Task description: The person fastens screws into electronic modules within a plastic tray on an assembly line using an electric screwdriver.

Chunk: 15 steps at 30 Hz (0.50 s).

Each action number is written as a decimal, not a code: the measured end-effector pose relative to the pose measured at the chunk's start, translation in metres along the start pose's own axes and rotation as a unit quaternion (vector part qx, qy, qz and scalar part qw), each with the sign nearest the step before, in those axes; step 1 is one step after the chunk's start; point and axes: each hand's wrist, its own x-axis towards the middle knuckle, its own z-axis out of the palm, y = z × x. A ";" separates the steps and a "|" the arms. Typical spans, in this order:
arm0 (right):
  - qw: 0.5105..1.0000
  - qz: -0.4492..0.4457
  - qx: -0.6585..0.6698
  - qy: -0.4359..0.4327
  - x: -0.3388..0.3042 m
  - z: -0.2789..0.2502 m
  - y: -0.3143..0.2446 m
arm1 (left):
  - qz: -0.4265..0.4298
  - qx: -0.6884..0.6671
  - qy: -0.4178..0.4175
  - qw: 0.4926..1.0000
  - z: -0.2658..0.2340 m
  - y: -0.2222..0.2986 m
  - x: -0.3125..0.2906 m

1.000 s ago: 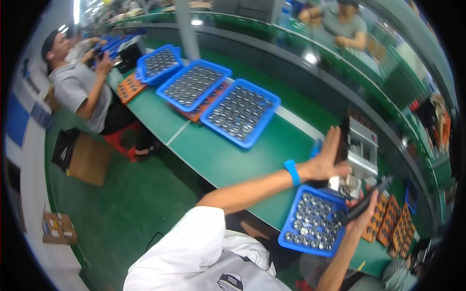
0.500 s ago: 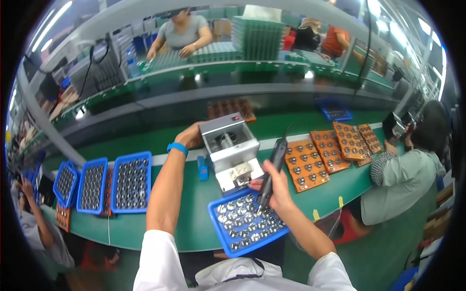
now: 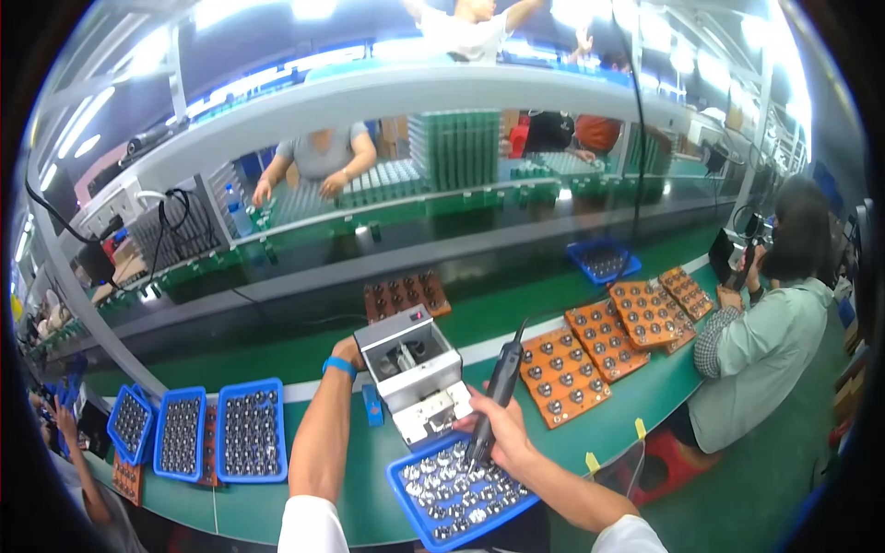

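A grey boxy machine (image 3: 406, 355), likely a screw feeder, with an open top compartment stands on the green bench in front of me. My left hand (image 3: 347, 353) rests against its left side; the fingers are hidden behind it. In my right hand (image 3: 498, 431) is a black electric screwdriver (image 3: 499, 382), bit end down and cord end up. My right fingertips are close to the front of the machine. Below the screwdriver's tip lies a blue tray (image 3: 402, 493) filled with small shiny metal parts (image 3: 452, 488).
Blue trays (image 3: 251, 382) of parts line the bench on the left. Orange boards (image 3: 590, 396) holding metal parts spread to the right; a brown board (image 3: 406, 293) lies behind the machine. A small blue object (image 3: 371, 405) sits beside it. A co-worker (image 3: 761, 341) works at the right.
My view has tilted up, so the bench appears lower in the picture. My hands keep nearly the same places at the machine and over the tray; the screwdriver stays held.
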 end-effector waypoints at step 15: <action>1.000 -0.014 -0.002 -0.006 0.000 -0.007 0.000 | 0.061 -0.058 -0.036 0.996 0.008 -0.002 0.000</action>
